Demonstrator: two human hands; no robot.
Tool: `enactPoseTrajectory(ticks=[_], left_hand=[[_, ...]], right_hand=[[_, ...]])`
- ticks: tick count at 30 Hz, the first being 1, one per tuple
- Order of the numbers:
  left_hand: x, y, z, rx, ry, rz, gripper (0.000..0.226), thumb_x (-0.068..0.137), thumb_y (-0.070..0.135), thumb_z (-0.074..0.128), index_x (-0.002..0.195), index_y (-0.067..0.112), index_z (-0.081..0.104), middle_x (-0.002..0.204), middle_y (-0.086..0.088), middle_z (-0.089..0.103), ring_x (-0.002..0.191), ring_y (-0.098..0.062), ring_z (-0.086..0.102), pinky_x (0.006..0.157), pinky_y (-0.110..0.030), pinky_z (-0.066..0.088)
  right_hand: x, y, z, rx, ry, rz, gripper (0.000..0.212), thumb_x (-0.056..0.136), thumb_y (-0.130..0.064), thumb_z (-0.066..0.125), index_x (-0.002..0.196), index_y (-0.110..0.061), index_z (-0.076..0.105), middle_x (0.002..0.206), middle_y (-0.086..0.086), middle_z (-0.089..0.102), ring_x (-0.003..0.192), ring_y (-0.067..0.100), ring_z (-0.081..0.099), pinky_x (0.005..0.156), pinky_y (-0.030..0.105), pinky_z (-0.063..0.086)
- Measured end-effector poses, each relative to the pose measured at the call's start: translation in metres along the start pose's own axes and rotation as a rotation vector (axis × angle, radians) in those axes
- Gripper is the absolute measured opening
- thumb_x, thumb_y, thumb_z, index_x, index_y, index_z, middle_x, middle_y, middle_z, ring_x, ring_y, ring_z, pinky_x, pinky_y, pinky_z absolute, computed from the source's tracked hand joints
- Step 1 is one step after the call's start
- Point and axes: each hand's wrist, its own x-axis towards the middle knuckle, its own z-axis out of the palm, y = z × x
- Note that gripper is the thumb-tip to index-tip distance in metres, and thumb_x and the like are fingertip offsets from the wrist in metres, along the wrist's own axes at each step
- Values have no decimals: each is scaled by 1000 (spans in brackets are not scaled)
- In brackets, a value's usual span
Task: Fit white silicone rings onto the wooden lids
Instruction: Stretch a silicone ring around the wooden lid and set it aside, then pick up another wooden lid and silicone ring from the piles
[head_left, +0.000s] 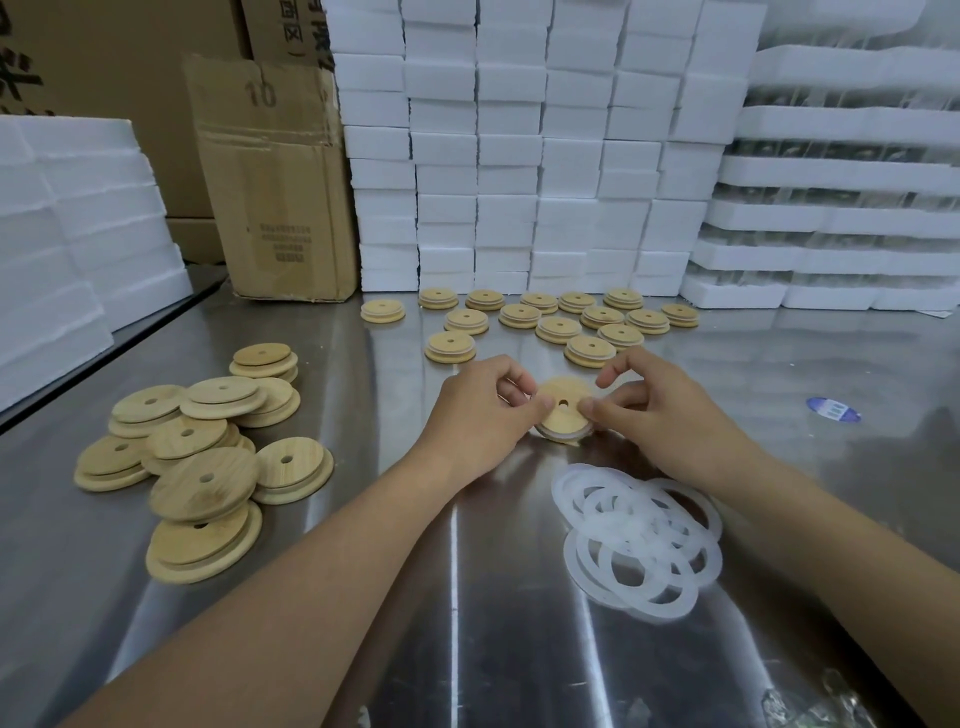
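A wooden lid (563, 408) is held just above the steel table (363, 571), approx. centre of view, pinched between both hands. The left hand (478, 418) is closed on the lid's left edge, thumb on top near the centre hole; the right hand (665, 410) is closed on the right edge, thumb and forefinger pressed at the rim. A white ring (566, 434) is seen along the lid's lower edge — whether it is fully seated can't be told.

A loose heap of rings (639, 540) lies on the table just beside the right forearm, near the held lid. A pile of bare lids (192, 457) sits well apart to the left, overlapping each other. Lids w/ rings (561, 322) are laid out flat in rough rows behind the hands, near the foam blocks (519, 156) stacked at the back. A cardboard box (275, 197) stands to the left of the blocks — tilted slightly. A blue-and-white label (834, 409) lies on the table at right.
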Motion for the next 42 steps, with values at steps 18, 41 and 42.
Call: enactPoseTrajectory(ticks=[18,41,42], left_hand=[[-7,6,0,190,-240,124,54,89,33,84,138,38,63,136,14,64,126,-8,59,110,-35,51],[2,0,-21,314,185,-48,38,96,10,53,122,35,65,137,6,55,127,-17,57,108,-39,45],[0,0,-27,518,145,-54,38,97,18,54,130,34,62,142,4,53,134,-22,51,113,-44,40]], right_hand=[[-3,0,-2,-344,-47,-118,26,88,-54,75,92,-31,63,94,-11,66,93,7,61,77,30,51],[-10,-10,1,-372,-228,-97,31,103,-49,55,132,-41,64,130,-16,69,117,9,62,104,36,50],[-10,-12,-1,-354,-232,-100,22,102,-47,57,119,-41,70,120,-17,71,109,10,64,99,38,53]])
